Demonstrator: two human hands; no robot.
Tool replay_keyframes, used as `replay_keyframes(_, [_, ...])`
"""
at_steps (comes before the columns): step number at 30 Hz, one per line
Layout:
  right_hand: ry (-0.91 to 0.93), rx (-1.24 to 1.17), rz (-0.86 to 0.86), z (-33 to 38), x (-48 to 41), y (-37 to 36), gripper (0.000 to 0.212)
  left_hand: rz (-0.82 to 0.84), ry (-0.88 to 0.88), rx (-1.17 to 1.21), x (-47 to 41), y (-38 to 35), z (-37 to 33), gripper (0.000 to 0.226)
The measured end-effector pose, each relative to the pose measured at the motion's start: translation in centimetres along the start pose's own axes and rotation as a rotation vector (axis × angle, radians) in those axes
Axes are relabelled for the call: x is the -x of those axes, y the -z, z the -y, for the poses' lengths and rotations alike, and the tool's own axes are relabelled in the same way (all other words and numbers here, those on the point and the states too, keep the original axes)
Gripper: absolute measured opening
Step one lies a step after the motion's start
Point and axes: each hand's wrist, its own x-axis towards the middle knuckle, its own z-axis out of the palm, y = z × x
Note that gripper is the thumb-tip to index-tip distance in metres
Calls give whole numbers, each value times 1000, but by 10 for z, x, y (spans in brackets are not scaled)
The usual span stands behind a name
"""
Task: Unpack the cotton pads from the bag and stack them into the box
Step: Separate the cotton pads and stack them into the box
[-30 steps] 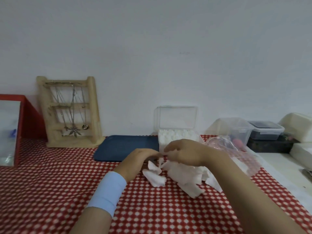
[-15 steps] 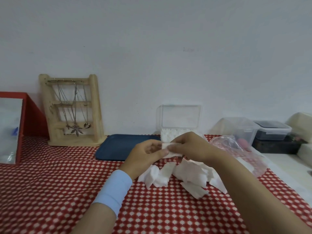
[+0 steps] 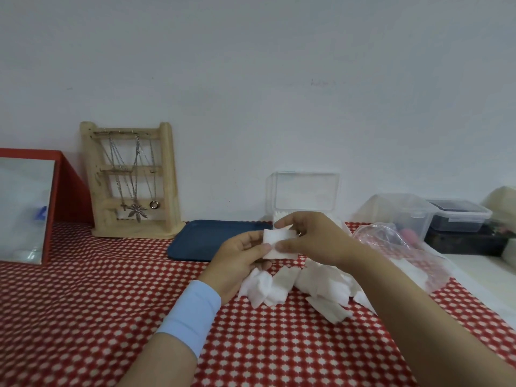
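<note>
My left hand (image 3: 237, 261) and my right hand (image 3: 312, 238) together pinch a small stack of white cotton pads (image 3: 279, 243), held above the table. Below them a loose pile of cotton pads (image 3: 301, 286) lies on the red checked cloth. Behind my hands stands the clear plastic box (image 3: 304, 194), its lid raised against the wall; white pads show inside, mostly hidden by my right hand. The crumpled clear plastic bag (image 3: 396, 247) lies to the right of my right wrist.
A dark blue tray (image 3: 206, 241) lies left of the box. A wooden jewellery stand (image 3: 131, 180) with necklaces leans at the wall, a red-framed mirror (image 3: 25, 208) at far left. Clear storage containers (image 3: 405, 216) and a dark-lidded one (image 3: 458, 216) stand at the right.
Both hands have lifted from the pile on the cloth with pads pinched between them, and now hold the stack higher, in front of the box.
</note>
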Motion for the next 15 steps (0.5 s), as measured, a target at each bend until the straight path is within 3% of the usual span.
replay_keyframes(5, [-47,-158,3,2,0,-2,14,-30,-9,151,1,-3,-6,35])
replay_keyframes(7, [-74,-254,-29,4,0,-4,14,23,8,68,5,-3,-8,49])
replay_keyframes(10, [-123,-262,-34,6,0,-8,20,-33,-23,-76,7,0,-8,28])
replay_keyframes(13, [-125,-234,-60,5,-2,-12,20,-103,-1,20,7,7,-10,17])
replay_keyframes(15, [-87,-95,-81,4,-3,-16,23,-147,23,78,7,11,-12,18])
